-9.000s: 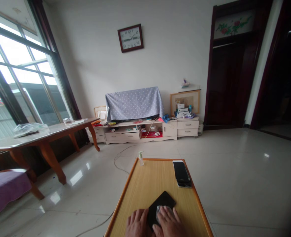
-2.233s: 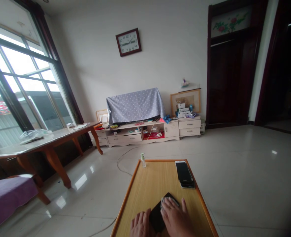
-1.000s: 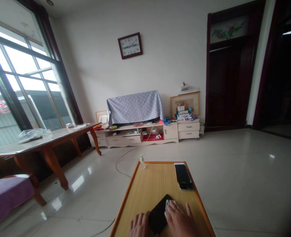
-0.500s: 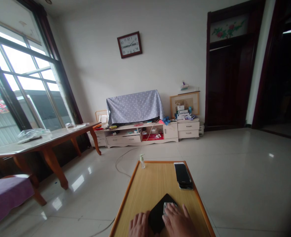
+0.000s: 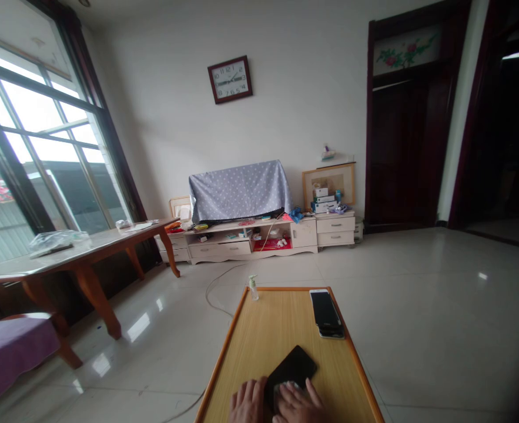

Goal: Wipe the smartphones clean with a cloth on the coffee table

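Note:
A black phone [image 5: 295,365] lies slanted on the near part of a small wooden table [image 5: 263,335]. My left hand [image 5: 247,402] rests flat at the phone's left edge, fingers stretched out. My right hand [image 5: 298,402] presses a small grey cloth [image 5: 284,388] onto the phone's near end, fingers curled over it. Both wrists are cut off by the bottom of the view.
Two stacked phones [image 5: 325,313] lie at the table's far right. A small pump bottle [image 5: 253,288] stands at its far left corner. A cable [image 5: 215,285] runs over the tiled floor. A long table [image 5: 65,249], a purple seat [image 5: 7,346] and a low TV cabinet [image 5: 259,232] stand beyond.
My right hand has slid the cloth back toward me along the phone, uncovering its far end. My left hand has stayed at the phone's left edge.

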Demonstrator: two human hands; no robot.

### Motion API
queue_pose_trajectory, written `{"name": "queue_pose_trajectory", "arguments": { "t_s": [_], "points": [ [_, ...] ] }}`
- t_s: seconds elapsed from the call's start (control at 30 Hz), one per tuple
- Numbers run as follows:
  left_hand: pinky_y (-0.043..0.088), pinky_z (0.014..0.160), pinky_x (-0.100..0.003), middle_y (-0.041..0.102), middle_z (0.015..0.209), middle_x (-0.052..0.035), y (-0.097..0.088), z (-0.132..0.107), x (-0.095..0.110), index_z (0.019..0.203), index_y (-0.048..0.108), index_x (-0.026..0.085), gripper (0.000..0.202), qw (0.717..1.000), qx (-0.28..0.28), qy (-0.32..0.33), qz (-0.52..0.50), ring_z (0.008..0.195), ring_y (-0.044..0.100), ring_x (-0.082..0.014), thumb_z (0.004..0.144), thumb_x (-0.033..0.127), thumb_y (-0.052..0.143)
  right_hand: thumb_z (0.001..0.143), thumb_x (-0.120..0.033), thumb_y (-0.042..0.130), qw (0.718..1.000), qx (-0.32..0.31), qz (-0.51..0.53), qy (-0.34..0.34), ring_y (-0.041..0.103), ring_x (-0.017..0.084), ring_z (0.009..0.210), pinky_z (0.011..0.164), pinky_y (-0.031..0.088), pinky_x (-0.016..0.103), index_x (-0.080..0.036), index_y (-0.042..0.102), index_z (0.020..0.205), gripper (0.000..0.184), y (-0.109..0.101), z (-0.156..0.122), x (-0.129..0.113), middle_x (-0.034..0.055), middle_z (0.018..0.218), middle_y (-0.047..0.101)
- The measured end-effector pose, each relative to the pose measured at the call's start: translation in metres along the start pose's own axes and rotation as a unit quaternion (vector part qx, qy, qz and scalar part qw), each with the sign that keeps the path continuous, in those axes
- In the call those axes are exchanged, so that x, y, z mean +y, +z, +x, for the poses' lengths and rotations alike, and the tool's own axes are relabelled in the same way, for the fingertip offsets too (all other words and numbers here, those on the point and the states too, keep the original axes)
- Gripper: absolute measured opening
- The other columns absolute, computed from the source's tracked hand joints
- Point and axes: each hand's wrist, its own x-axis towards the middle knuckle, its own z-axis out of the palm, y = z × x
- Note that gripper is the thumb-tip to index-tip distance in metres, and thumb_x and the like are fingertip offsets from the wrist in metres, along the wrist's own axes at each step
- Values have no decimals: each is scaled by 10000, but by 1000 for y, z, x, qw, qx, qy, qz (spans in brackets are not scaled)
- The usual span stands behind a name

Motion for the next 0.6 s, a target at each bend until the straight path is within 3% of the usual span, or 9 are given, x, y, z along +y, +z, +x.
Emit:
{"name": "queue_pose_trajectory", "arguments": {
  "t_s": [0.13, 0.2, 0.3, 0.43, 0.5, 0.6],
  "points": [
    [289, 1058, -382, 528, 1405, -80, -8, -5, 5, 1437, 433, 253, 814, 1000, -1, -2, -6, 1292, 429, -303, 671, 507, 535, 1002, -520, 333, 996, 9, -15, 88, 502, 326, 1297, 1109, 320, 613, -291, 585, 1347, 486, -56, 1, 9, 83, 1386, 545],
    [292, 1054, -379, 529, 1402, -80, -9, -6, 7, 1434, 439, 252, 813, 1000, 1, -3, -8, 1292, 431, -301, 669, 512, 534, 1003, -533, 309, 993, 13, -33, 115, 489, 339, 1306, 1111, 304, 627, -271, 598, 1337, 513, -66, 1, 13, 96, 1390, 541],
    [300, 1052, -382, 538, 1390, -80, -7, -5, 5, 1429, 444, 249, 808, 1000, 2, -4, -12, 1290, 434, -297, 672, 516, 534, 993, -549, 352, 996, 21, -43, 76, 525, 321, 1275, 1095, 378, 545, -294, 606, 1328, 491, -47, -1, 14, 80, 1377, 554],
    [306, 1047, -388, 541, 1392, -79, -3, -2, 1, 1433, 438, 253, 743, 1000, -4, 2, -9, 1279, 448, -287, 728, 484, 484, 964, -565, 448, 997, 29, -26, -61, 605, 249, 1191, 1026, 473, 390, -374, 582, 1334, 438, -11, -4, 10, 9, 1329, 595],
    [309, 1043, -388, 543, 1392, -82, -4, -2, 1, 1433, 437, 253, 734, 1000, -6, 6, -5, 1276, 450, -289, 732, 468, 478, 965, -557, 454, 997, 15, -13, -76, 606, 240, 1191, 1038, 461, 393, -395, 565, 1344, 427, -13, -4, 7, -10, 1324, 600],
    [313, 1041, -389, 553, 1374, -84, -6, -5, 3, 1416, 459, 256, 746, 1000, 6, 6, -4, 1270, 453, -297, 712, 499, 502, 995, -493, 398, 1000, 1, 2, -7, 561, 258, 1246, 1091, 399, 469, -377, 555, 1360, 414, -35, -4, 6, 10, 1355, 580]
  ]
}}
